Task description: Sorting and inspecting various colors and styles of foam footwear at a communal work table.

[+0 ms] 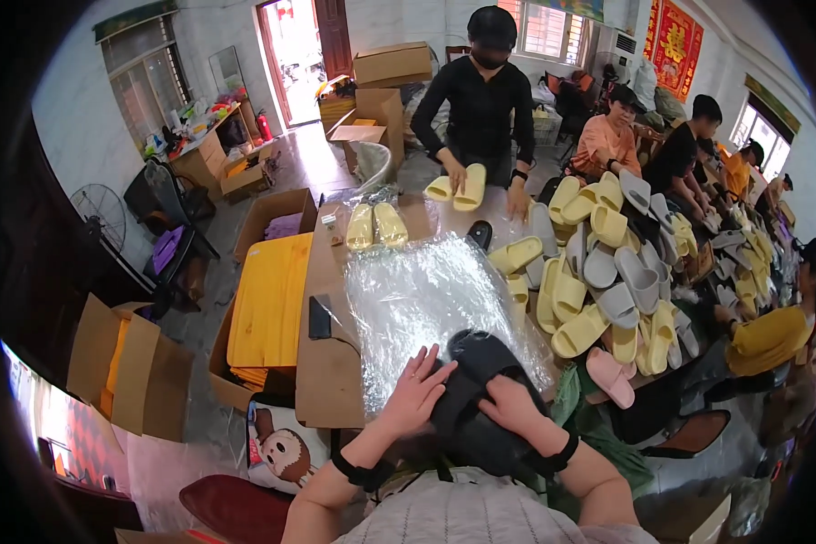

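Note:
A pair of black slippers [480, 351] lies at the near edge of the table, partly on a stack of clear plastic bags [426, 295]. My right hand [514, 405] is closed on one black slipper, its fingertips tucked out of sight at the strap. Flat and with fingers spread, my left hand [417, 390] rests over the bags, its fingertips at the slippers' left side. Beyond the bags sits a bagged pair of yellow slippers [376, 225]. To the right rises a heap of yellow and grey slippers [598, 263], with a pink slipper [610, 377] at its near edge.
A black phone [320, 316] with a cable lies on the table's left side. Yellow flat sheets [269, 299] fill a box beside it. Across the table a co-worker [476, 113] holds yellow slippers. Several other people sit along the right. Open cartons [127, 367] stand at left.

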Tool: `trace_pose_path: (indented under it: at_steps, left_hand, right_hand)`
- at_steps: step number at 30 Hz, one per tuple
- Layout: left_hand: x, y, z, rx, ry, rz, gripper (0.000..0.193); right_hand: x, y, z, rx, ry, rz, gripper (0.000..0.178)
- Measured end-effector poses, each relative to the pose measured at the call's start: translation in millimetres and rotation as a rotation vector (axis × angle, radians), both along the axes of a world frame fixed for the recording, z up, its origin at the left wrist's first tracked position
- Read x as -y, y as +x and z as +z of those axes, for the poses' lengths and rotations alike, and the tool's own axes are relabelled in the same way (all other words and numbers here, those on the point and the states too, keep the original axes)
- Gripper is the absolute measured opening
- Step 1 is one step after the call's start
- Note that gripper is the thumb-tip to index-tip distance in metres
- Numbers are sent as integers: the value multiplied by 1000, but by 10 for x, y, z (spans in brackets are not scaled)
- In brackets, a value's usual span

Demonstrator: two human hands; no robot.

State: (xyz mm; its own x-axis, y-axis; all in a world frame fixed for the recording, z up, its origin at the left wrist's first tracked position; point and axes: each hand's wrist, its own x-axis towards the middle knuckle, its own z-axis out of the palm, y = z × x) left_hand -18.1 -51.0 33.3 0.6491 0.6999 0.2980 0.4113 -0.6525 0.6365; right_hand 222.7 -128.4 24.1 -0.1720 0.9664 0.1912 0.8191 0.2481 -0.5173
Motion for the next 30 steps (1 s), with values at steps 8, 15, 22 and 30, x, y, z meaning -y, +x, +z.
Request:
trace_pose_path:
  at_steps: [8, 15, 22, 30]
  left_hand:
    - [12, 84, 29, 25, 56, -30, 48]
    - [-44, 80, 30, 243, -53, 58, 50]
    - [-57, 81, 11, 338, -116, 3, 48]
    - [9, 150, 138, 56, 145, -93, 49]
  right_hand:
    - [-10, -39, 39, 98, 101, -50, 23]
    - [82, 2, 79, 162, 13, 109, 24]
    - [147, 92, 19, 48, 54, -10, 27]
    - [54, 68, 34, -66, 97, -277, 25]
